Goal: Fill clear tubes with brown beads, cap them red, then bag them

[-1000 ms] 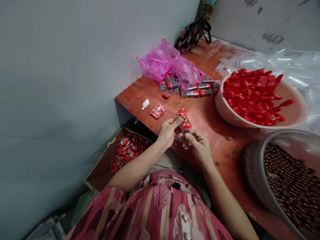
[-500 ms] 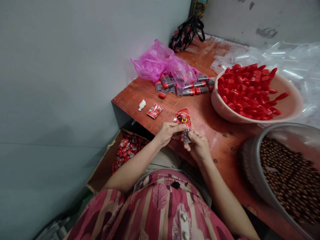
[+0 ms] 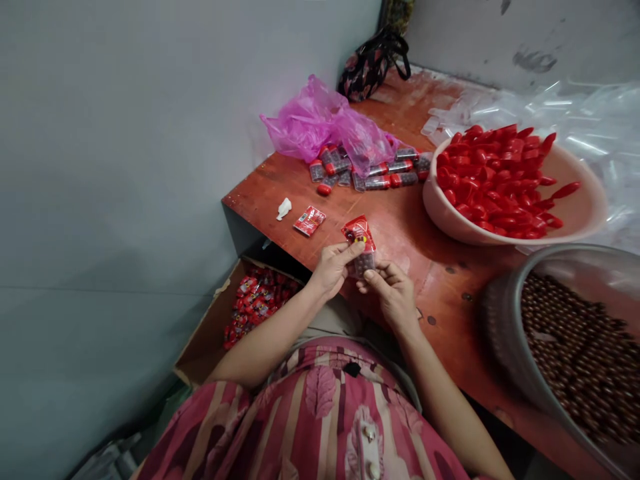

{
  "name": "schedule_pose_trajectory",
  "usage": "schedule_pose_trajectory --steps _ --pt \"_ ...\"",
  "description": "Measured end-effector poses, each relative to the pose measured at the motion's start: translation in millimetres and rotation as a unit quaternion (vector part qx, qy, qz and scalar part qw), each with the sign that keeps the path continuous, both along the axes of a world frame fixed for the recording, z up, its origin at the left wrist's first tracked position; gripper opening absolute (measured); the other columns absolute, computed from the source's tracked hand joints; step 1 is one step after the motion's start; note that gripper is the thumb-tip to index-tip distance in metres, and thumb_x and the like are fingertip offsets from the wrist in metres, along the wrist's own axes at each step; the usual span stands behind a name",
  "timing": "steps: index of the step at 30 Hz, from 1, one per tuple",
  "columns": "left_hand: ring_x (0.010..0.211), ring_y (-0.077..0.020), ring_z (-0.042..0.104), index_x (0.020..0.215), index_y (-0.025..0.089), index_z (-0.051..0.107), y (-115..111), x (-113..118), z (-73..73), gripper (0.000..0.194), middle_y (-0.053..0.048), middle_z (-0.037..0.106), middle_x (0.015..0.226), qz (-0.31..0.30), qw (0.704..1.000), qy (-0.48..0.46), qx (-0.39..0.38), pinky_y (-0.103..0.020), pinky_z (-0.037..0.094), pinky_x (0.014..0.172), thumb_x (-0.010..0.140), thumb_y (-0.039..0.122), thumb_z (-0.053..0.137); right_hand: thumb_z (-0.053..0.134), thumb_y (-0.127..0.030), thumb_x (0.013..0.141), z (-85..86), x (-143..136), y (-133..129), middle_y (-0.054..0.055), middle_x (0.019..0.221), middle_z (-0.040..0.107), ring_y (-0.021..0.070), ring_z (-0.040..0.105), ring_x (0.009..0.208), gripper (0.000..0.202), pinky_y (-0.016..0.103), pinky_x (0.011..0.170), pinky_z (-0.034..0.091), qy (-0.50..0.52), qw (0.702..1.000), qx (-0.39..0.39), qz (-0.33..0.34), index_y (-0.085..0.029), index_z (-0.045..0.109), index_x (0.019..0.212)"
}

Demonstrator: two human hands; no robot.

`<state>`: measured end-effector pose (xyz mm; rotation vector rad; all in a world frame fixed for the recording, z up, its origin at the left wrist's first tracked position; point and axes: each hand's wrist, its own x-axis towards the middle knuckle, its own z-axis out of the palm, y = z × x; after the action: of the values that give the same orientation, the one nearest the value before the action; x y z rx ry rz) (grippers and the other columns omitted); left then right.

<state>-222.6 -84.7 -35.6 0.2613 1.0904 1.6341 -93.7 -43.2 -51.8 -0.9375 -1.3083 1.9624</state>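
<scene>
Above the table's front edge, my left hand (image 3: 332,268) pinches a small red packet (image 3: 359,231) with a clear lower part, through which dark contents show. My right hand (image 3: 393,288) grips the packet's lower end between thumb and fingers. On the tabletop left of my hands lie a flat red packet (image 3: 309,221) and a crumpled white scrap (image 3: 284,209). Farther back, several clear tubes (image 3: 377,183) with dark contents and red caps are heaped, partly covered by a pink plastic bag (image 3: 320,120).
A pink bowl (image 3: 450,223) of red plastic pieces (image 3: 495,180) stands on the right. Nearer is a grey tub (image 3: 505,320) of dark brown balls (image 3: 580,360). Below the table, a cardboard box (image 3: 200,340) holds red packets (image 3: 257,300). Clear plastic (image 3: 575,120) and a dark bag (image 3: 370,67) lie behind.
The red packet has shifted slightly left and now tilts left. My left thumb has moved up onto its printed part, and my right fingers have shifted a little down its lower end.
</scene>
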Motion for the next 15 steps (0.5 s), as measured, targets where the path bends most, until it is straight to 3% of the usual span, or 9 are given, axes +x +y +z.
schedule_pose_trajectory --steps 4,9,12,15 --pt "0.047 -0.0086 0.053 0.066 0.009 0.067 -2 7 -1.9 0.037 -0.001 0.062 0.058 -0.022 1.0 0.011 -0.008 -0.023 0.044 0.046 0.06 0.042 0.083 0.078 -0.036 0.069 0.3 3 -6 -0.003 0.069 0.068 0.0118 0.063 0.053 0.028 0.027 0.054 0.057 -0.011 0.999 0.008 -0.03 -0.021 0.064 0.089" --pt "0.046 -0.0096 0.054 0.067 0.009 0.067 -11 16 -2.7 0.034 -0.001 0.061 0.056 -0.041 0.999 0.007 -0.005 -0.025 0.046 0.048 0.063 0.039 0.082 0.083 -0.035 0.06 -3.1 -4 -4 -0.005 0.057 0.064 0.0106 0.059 0.043 0.032 0.023 0.044 0.052 0.041 0.994 -0.064 -0.079 -0.021 0.059 0.076" --pt "0.048 -0.01 0.056 0.067 0.008 0.068 -14 15 -1.9 0.032 -0.002 0.062 0.057 -0.045 0.999 -0.003 0.009 -0.026 0.048 0.053 0.064 0.036 0.082 0.084 -0.035 0.056 -3.1 -9 2 -0.006 0.05 0.062 0.0101 0.057 0.039 0.037 0.02 0.04 0.048 0.049 0.994 -0.071 -0.069 -0.02 0.055 0.073" --pt "0.053 -0.0127 0.06 0.067 0.006 0.069 -19 10 -0.7 0.033 -0.005 0.063 0.059 -0.09 0.995 -0.035 0.022 -0.028 0.05 0.06 0.065 0.037 0.081 0.083 -0.035 0.058 -2.4 -12 5 -0.008 0.046 0.059 0.0097 0.054 0.035 0.04 0.018 0.035 0.043 0.028 0.998 -0.046 -0.033 -0.022 0.05 0.075"
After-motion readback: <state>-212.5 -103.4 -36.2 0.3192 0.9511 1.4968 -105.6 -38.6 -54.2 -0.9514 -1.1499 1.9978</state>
